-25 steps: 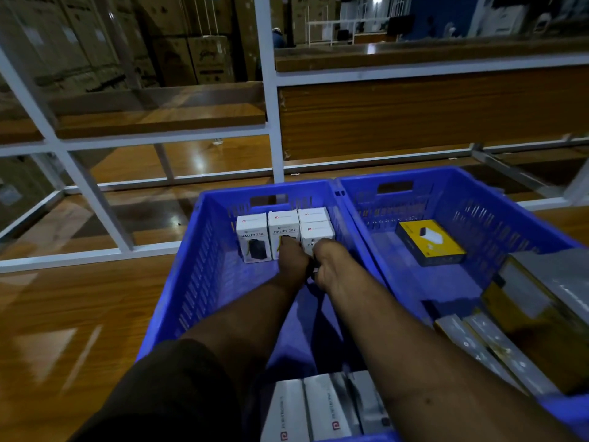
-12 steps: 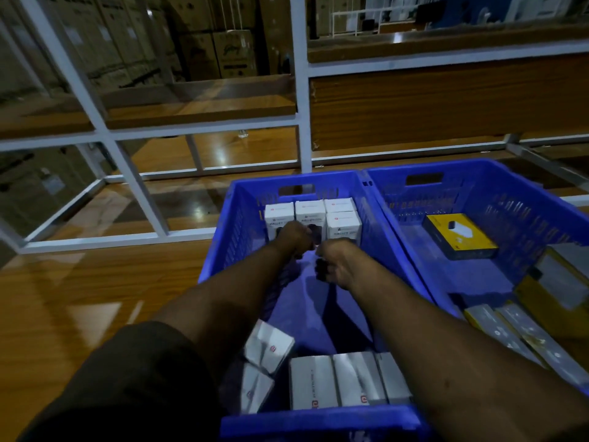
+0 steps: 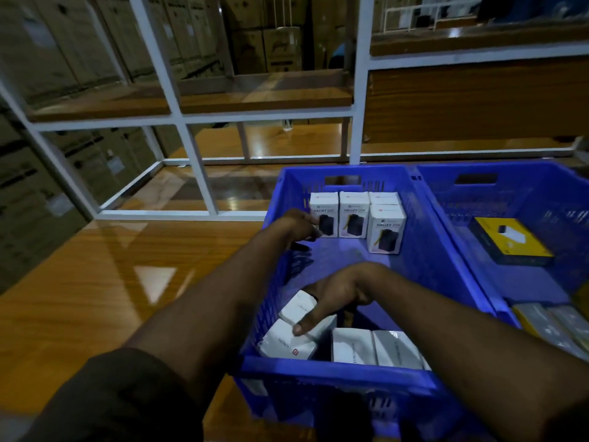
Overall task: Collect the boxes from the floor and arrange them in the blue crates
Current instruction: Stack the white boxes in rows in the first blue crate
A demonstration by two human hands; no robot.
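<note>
**Operator:** Boxes status: four white Halley boxes [image 3: 353,216] stand upright in rows against the far wall of the left blue crate [image 3: 334,376], at 12 o'clock from my position. Several more white boxes lie loose at the near end, at 6 o'clock.

**Supervisor:** Hand states?

**Operator:** My right hand [image 3: 334,291] reaches down to 7 o'clock, its fingers curled over a tilted white box [image 3: 298,306] and its thumb pressed on that box's near face. Beneath it lies a second white box [image 3: 287,344]. My left hand [image 3: 299,226] hangs relaxed with fingers slack, holding nothing, just beside the leftmost upright box; contact cannot be confirmed.

**Supervisor:** Progress?

**Operator:** Judged partial. One row is arranged; the loose boxes at the near end [image 3: 376,347] are not yet stood up. The right blue crate [image 3: 471,250], at 2 o'clock, holds a yellow box [image 3: 510,242] and flat packs at its near corner. No boxes on the wooden floor [image 3: 111,282] are in view, so collection appears mostly done.
</note>
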